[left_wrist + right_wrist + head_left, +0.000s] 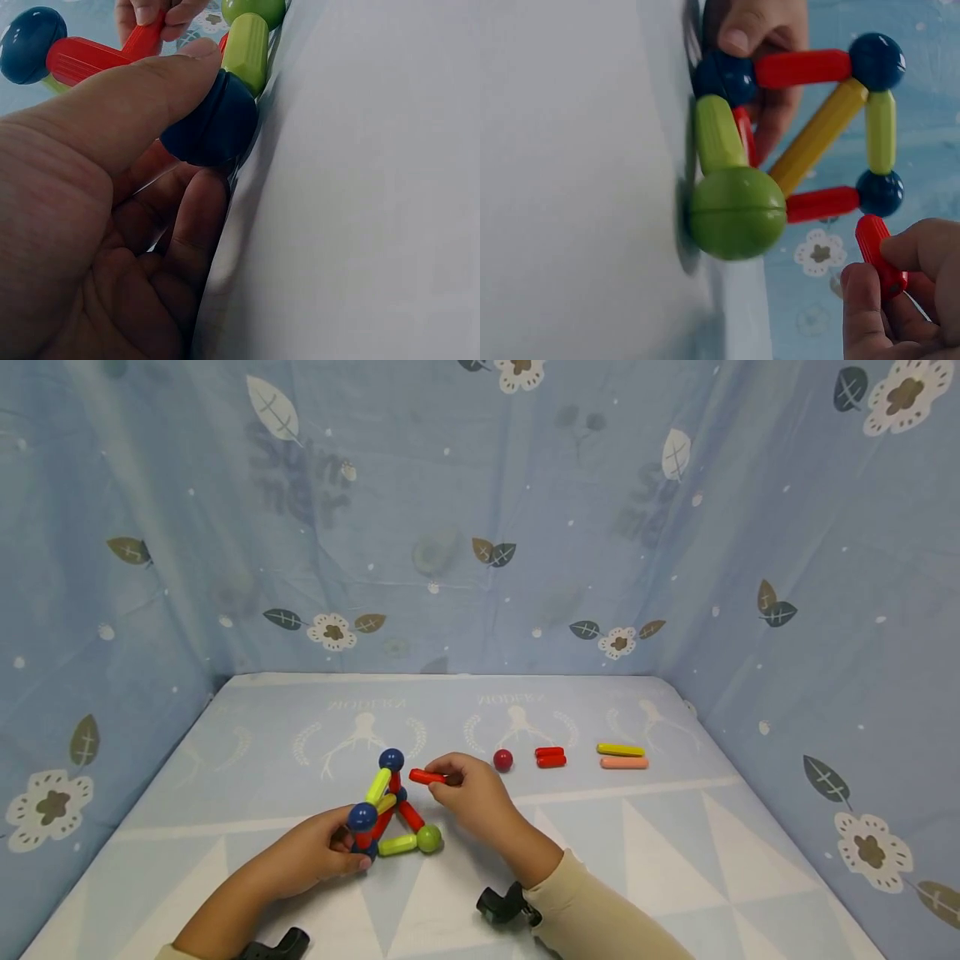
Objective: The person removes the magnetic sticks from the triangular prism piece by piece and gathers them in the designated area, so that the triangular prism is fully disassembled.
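The rod-and-ball structure (pixel 390 814) stands on the table (pixel 675 860) right in front of you. Your left hand (pixel 318 853) pinches its near blue ball (pixel 362 817), steadying it. Your right hand (pixel 474 795) pinches a loose red rod (pixel 427 777) just beside the top blue ball (pixel 391 760). Farther right lie a red ball (pixel 503 760), two red rods (pixel 551 757), a yellow rod (pixel 620 749) and an orange rod (pixel 624 763).
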`<control>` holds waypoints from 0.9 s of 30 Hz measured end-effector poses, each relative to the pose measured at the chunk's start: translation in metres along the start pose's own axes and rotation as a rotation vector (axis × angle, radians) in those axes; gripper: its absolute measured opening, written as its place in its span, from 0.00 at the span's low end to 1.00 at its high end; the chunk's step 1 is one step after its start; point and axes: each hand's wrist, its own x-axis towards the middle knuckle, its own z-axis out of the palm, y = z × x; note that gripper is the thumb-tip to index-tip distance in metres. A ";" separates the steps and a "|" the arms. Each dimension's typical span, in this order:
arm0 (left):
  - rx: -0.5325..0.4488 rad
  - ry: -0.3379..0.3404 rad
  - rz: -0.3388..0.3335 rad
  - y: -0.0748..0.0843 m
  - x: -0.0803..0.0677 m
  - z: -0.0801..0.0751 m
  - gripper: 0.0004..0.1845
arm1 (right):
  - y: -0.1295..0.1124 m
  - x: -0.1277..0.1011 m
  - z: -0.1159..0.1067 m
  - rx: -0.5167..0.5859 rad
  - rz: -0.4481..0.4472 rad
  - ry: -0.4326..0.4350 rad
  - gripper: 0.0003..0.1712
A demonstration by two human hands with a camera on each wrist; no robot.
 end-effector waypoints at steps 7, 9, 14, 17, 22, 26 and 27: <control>-0.002 0.003 -0.018 0.002 0.000 0.001 0.27 | 0.008 0.002 -0.021 -0.015 0.028 0.028 0.10; -0.004 0.001 -0.018 0.002 0.000 0.001 0.27 | 0.012 0.003 -0.027 -0.021 0.042 0.033 0.09; -0.008 -0.004 -0.018 0.002 0.001 0.000 0.28 | 0.017 0.007 -0.042 -0.006 0.079 0.039 0.09; -0.005 -0.003 -0.014 0.002 0.002 -0.001 0.28 | 0.022 0.008 -0.051 -0.002 0.087 0.061 0.11; 0.008 -0.002 -0.023 0.002 0.001 -0.002 0.28 | 0.033 0.009 -0.062 0.026 0.096 0.116 0.16; -0.003 -0.007 -0.029 0.002 0.000 -0.001 0.29 | 0.045 0.010 -0.073 0.039 0.114 0.160 0.12; -0.005 -0.008 -0.028 0.003 0.000 -0.001 0.29 | 0.048 0.011 -0.076 0.033 0.115 0.169 0.11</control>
